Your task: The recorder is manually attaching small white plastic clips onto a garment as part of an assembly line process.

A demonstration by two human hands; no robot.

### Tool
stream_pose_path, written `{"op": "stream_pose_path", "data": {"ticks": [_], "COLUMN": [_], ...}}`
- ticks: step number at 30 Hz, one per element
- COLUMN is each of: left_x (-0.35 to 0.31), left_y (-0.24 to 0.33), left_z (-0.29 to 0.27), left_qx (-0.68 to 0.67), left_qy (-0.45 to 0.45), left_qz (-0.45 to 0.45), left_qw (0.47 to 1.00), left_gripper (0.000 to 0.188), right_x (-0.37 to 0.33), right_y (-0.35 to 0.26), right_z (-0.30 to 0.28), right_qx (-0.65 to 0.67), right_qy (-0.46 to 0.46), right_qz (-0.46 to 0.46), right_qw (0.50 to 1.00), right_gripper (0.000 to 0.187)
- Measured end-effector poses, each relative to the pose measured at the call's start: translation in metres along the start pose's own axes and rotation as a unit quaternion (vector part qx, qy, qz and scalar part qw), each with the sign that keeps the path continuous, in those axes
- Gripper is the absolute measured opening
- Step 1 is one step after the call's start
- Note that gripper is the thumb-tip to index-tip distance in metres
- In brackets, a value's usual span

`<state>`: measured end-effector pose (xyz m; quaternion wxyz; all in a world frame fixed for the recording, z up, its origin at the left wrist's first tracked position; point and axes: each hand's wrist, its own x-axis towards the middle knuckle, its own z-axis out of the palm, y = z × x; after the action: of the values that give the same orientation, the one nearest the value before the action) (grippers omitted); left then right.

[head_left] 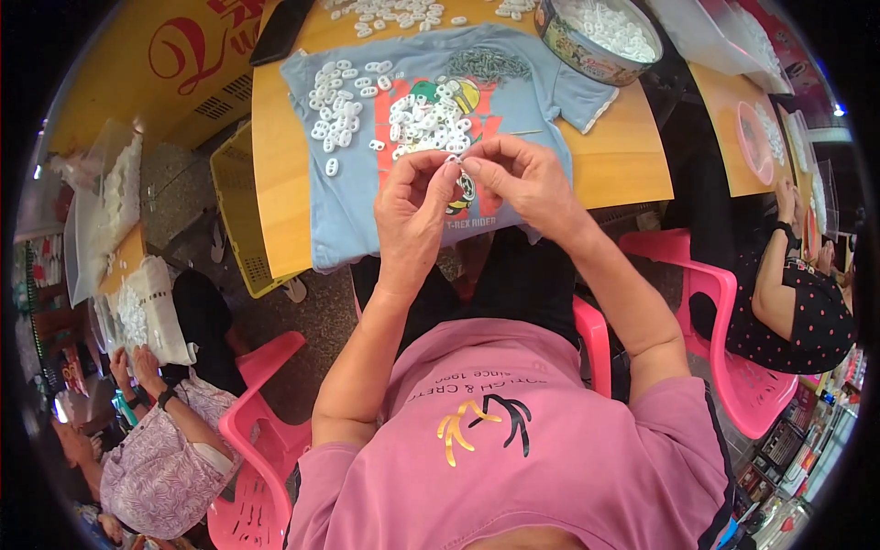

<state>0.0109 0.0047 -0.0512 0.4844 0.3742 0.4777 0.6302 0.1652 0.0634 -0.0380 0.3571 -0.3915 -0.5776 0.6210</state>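
My left hand (412,206) and my right hand (522,179) meet over a light blue printed T-shirt (321,220) spread on a wooden table (623,156). Between their fingertips they pinch one small white plastic piece (456,162). Just beyond my fingers lies a heap of white plastic pieces (426,119) on the shirt, with a second scatter of the same white pieces (337,105) to its left. A pile of small grey metal parts (488,62) rests near the shirt's collar.
A round tin (596,37) full of white pieces stands at the back right. A dark phone (280,32) lies at the back left. A yellow crate (240,211) sits beside the table. Pink chairs (733,367) and other seated people flank me, one at left (165,458), one at right (797,312).
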Motion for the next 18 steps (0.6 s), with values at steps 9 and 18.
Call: {"op": "stream_pose_path", "data": {"ticks": [9,18], "left_x": [0.001,0.003], "left_y": [-0.002,-0.002], "left_z": [-0.008,-0.010], "left_qx": [0.020,0.015], "left_qy": [-0.003,-0.009], "left_qz": [-0.024,-0.032], "left_qw": [1.000,0.999], "left_gripper": [0.014,0.014], "right_x": [0.071,0.088], "right_y": [0.003,0.002], "right_z": [-0.060,-0.062], "right_qx": [-0.483,-0.562], "right_qy": [0.098,0.057], "right_qz": [-0.172,-0.197], "right_qw": [0.853,0.801], "right_gripper": [0.017,0.016]}}
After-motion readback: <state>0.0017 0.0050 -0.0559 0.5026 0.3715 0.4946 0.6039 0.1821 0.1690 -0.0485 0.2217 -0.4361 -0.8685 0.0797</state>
